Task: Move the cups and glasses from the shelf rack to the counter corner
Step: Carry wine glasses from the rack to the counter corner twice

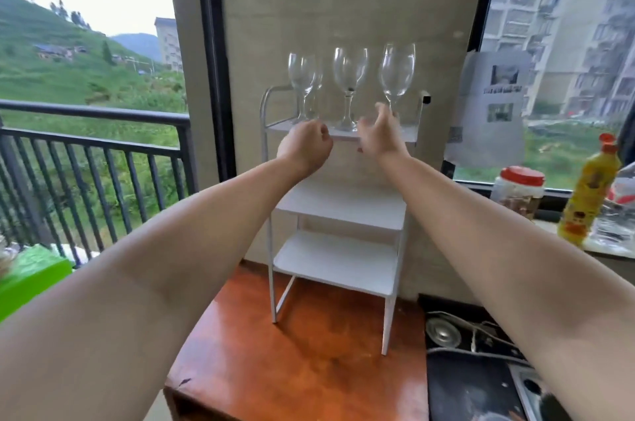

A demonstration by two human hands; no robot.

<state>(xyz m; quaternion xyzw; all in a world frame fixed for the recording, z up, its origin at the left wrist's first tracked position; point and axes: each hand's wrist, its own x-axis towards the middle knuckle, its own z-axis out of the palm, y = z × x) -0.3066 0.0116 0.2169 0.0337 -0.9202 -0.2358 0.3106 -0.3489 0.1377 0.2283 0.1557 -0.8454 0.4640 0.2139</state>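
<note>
A white three-tier shelf rack (338, 204) stands on an orange-brown wooden counter (302, 369). Several clear stemmed wine glasses stand on its top shelf: a left pair (302, 73), a middle pair (349, 71) and a right glass (398, 71). My left hand (305, 145) is at the top shelf's front edge below the left glasses, fingers curled with nothing in them. My right hand (379, 133) reaches toward the right glass's stem, fingers apart and empty. The two lower shelves are bare.
A black stove top (481, 369) adjoins the counter on the right. A red-lidded jar (519, 192) and a yellow bottle (589, 193) stand on the window sill at right. A green box (32, 278) is at left, before a black balcony railing (92, 159).
</note>
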